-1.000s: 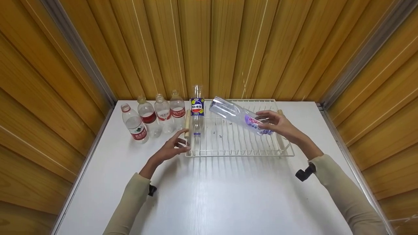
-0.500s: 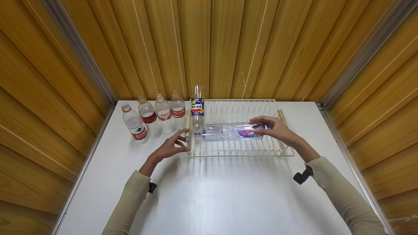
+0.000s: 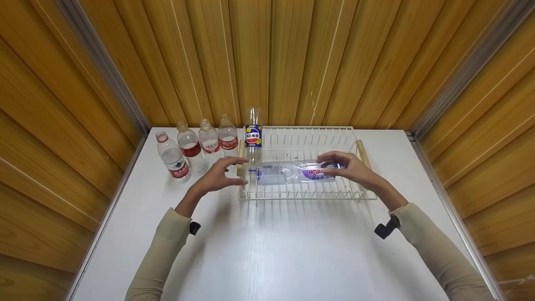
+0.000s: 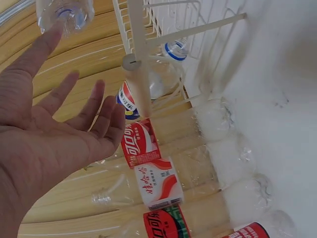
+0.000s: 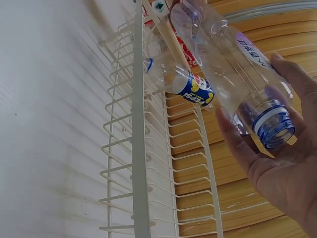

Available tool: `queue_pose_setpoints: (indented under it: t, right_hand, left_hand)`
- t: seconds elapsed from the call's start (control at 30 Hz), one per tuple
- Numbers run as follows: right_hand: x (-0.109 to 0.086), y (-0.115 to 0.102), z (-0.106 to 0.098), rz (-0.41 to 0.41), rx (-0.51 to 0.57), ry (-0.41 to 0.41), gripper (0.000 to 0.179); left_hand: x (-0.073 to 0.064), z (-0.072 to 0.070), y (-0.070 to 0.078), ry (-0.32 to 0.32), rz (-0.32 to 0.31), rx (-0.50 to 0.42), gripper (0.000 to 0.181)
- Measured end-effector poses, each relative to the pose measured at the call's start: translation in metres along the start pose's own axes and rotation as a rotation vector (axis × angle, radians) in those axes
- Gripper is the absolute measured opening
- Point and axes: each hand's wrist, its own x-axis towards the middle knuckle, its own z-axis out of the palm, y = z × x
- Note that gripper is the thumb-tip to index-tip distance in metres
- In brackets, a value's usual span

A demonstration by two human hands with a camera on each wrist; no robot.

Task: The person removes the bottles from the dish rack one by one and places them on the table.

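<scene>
An uncapped clear plastic bottle [image 3: 276,172] with a purple-and-pink label lies level above the white wire dish rack [image 3: 307,195]. My right hand [image 3: 349,168] grips it near the neck; the right wrist view shows its blue neck ring [image 5: 271,118], between thumb and fingers. My left hand [image 3: 217,174] is by the rack's left wooden handle, fingers spread towards the bottle's base. In the left wrist view its index fingertip overlaps the bottle's base [image 4: 64,15]; contact cannot be told. A Pepsi bottle [image 3: 253,136] with a blue label stands upside down in the rack's left end.
Several empty bottles with red labels, among them a front one [image 3: 173,159], stand upright left of the rack. A wooden handle [image 3: 363,152] is on the rack's right end. Wood-grain panels [image 3: 288,62] rise behind the white table [image 3: 267,251].
The bottle in my right hand has swung from a slant to level and come lower and nearer. My left hand has left the rack's handle and opened wider towards the bottle's base.
</scene>
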Motion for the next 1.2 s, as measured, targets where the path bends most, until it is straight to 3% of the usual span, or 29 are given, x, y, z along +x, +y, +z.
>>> queue_pose_setpoints:
  t: [0.3, 0.43, 0.67, 1.0, 1.2]
  right_hand:
    - [0.0, -0.006, 0.011, -0.02, -0.018, -0.05, 0.044]
    - [-0.001, -0.01, 0.015, -0.024, -0.023, -0.067, 0.046]
    - [-0.002, -0.013, 0.017, -0.032, -0.027, -0.07, 0.043]
    - [-0.001, -0.012, 0.015, -0.047, -0.052, -0.089, 0.045]
    - [-0.006, -0.008, -0.001, -0.038, -0.005, -0.076, 0.051]
  left_hand:
    - [0.007, 0.012, 0.015, -0.229, 0.121, 0.003, 0.064]
    - [0.01, 0.018, 0.02, -0.294, 0.158, 0.003, 0.066]
    - [0.015, 0.025, 0.025, -0.328, 0.199, 0.037, 0.065]
    - [0.016, 0.028, 0.024, -0.326, 0.203, 0.047, 0.06]
    - [0.009, 0.025, 0.019, -0.324, 0.168, 0.033, 0.06]
